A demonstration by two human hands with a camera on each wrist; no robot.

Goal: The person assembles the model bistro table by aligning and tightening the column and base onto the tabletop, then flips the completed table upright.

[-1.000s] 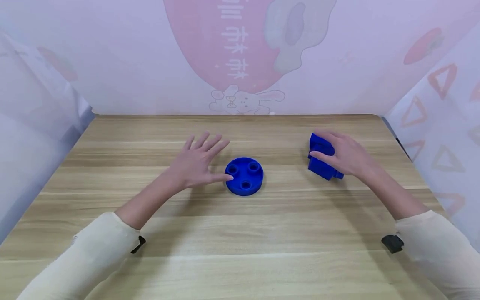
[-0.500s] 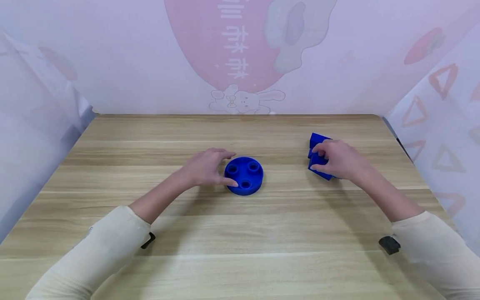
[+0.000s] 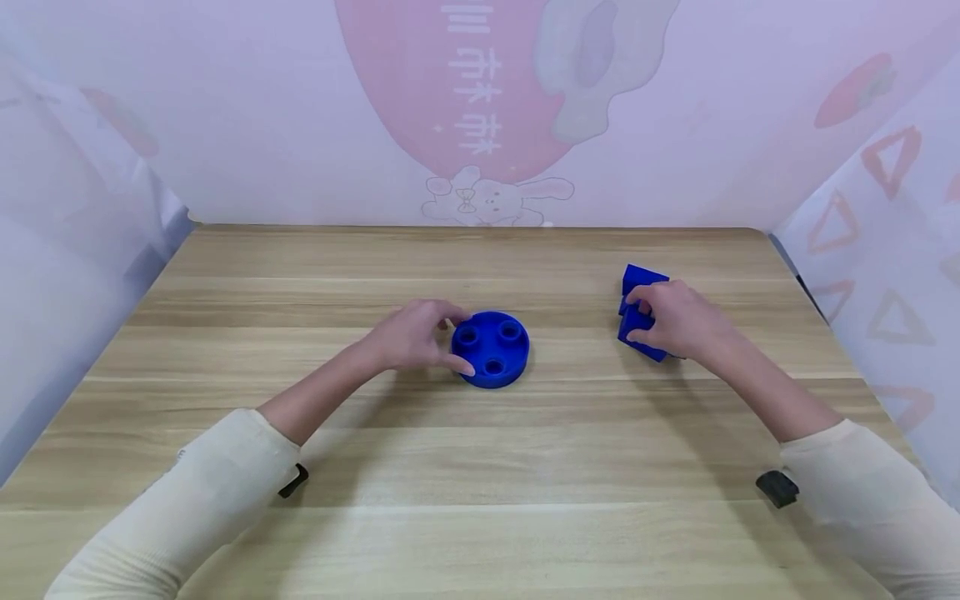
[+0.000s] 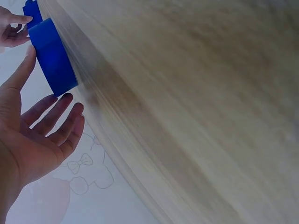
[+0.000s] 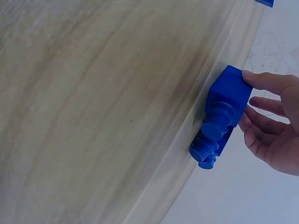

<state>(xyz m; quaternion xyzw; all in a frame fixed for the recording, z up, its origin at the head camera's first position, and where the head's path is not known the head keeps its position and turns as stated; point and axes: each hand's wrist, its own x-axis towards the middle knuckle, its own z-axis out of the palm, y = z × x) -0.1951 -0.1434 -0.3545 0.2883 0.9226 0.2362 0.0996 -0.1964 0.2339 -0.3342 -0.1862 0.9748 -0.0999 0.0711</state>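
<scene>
A round blue base (image 3: 498, 343) with a raised rim and three hollow sockets lies flat mid-table. My left hand (image 3: 411, 337) holds its left side, thumb at the near rim and fingers at the far rim. The left wrist view shows the base (image 4: 55, 58) edge-on between thumb and fingers. To the right, my right hand (image 3: 678, 321) pinches a blue angular block piece (image 3: 639, 333) between thumb and fingers. In the right wrist view, stepped round pegs (image 5: 217, 123) stick out of this piece; part of it is hidden behind the hand in the head view.
A wood-grain table (image 3: 480, 500) carries both blue pieces, with a gap of bare wood between them. A pale printed backdrop (image 3: 300, 125) rises at the table's far edge. More white sheeting (image 3: 870, 275) hangs at the sides.
My left hand has moved from spread fingers to thumb and fingers curved about the round base. My right hand's fingers have drawn in to a pinch on the block piece. Both pieces stay in place.
</scene>
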